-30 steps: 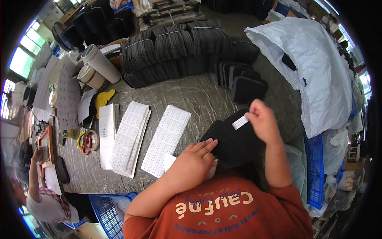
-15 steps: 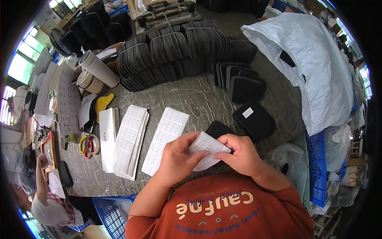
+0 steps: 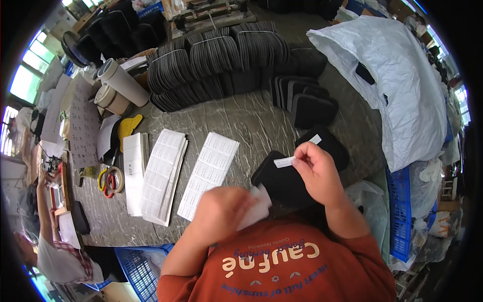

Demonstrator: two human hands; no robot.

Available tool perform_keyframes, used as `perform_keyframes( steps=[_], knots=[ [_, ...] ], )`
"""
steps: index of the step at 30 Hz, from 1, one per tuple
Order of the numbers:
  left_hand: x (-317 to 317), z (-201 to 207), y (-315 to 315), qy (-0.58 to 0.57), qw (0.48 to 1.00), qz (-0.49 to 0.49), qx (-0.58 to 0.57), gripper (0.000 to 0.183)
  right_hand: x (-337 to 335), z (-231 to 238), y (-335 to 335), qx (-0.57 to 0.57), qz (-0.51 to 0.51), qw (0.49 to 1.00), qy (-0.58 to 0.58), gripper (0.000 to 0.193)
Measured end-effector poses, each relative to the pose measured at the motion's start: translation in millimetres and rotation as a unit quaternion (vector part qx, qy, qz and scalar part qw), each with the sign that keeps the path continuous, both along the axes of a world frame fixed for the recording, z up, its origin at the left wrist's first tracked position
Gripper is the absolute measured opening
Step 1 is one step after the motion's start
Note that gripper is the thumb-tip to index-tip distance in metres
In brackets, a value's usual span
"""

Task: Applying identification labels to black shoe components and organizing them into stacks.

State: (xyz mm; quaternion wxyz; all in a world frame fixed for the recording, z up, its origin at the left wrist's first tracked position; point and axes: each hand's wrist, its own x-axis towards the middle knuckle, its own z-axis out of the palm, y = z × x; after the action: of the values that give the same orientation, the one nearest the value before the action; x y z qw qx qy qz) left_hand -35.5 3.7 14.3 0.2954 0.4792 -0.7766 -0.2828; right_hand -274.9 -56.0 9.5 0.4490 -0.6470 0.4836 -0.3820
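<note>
Between the thumb and fingers of my right hand (image 3: 317, 173) is a small white label (image 3: 284, 162), held over a flat black pad (image 3: 284, 186) with rounded corners. Smeared by motion, my left hand (image 3: 224, 209) holds a folded white label sheet (image 3: 255, 207) close to my shirt. Partly behind my right hand lies another black pad (image 3: 338, 151) with a white label (image 3: 315, 139) stuck on it. Left of my left hand, a strip of printed label sheets (image 3: 209, 168) rests on the table, beside a thicker stack of label sheets (image 3: 162, 176).
Bundled black pads (image 3: 216, 60) line the far side of the table (image 3: 221, 118). Scissors (image 3: 104, 182), a tape roll (image 3: 116, 180) and a white tumbler (image 3: 123, 83) stand left. A large white sack (image 3: 402, 90) fills the right. A co-worker (image 3: 65, 251) sits at far left.
My hands have parted. The right one has moved up and right with a small label, now over the black pad. My left hand has drawn the sheet down toward my body.
</note>
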Motion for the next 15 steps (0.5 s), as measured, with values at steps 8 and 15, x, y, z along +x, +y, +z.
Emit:
perform_keyframes(
  steps=[8,15],
  knots=[
    [-22,-6,7,-0.098,0.984,-0.122,-0.087,0.023,6,-9,-8,0.097,0.068,0.991,0.054,0.007],
    [-23,-8,8,-0.088,0.984,-0.12,-0.094,0.026,6,-16,-9,0.092,0.081,0.99,0.063,0.007]
  ],
)
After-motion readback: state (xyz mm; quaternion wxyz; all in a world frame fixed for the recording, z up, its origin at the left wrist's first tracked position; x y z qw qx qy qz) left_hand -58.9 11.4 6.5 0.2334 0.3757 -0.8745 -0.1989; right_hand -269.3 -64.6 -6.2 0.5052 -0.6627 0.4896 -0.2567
